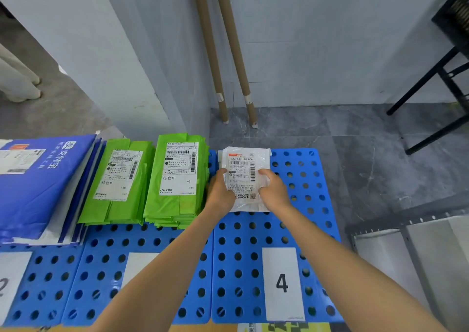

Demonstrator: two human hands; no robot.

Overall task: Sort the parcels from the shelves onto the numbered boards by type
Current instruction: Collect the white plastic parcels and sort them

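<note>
Student: Grey tiled floor (355, 141) and a pale wall lie behind a row of blue perforated boards. Which board matters?

Tutor: Board 4 (322, 204), marked by the number card (282, 283) at its 6 o'clock end. The white parcel (245, 165) lies at the 12 o'clock end, label upward, with its long axis running 12 to 6.

Student: And the hands?

Tutor: The left hand (220, 192) grips the parcel's 9 o'clock edge and the right hand (274, 190) grips its 3 o'clock edge. Thumbs press on the label face; the other fingers are tucked out of sight at the edges. Both forearms reach toward 12 o'clock about equally, so neither hand is nearer.

Student: Does it rest on the board?

Tutor: The underside is hidden, so it is either flat on the board or just above it. This looks like the placing step. Release would mean loosening both grips and drawing back toward 6 o'clock.

Student: Any neighbours?

Tutor: The green parcels (177, 179) lie at 9 o'clock, just beside the left hand, and the blue parcels (38, 187) lie farther that way. The left knuckles may brush the green stack
</note>
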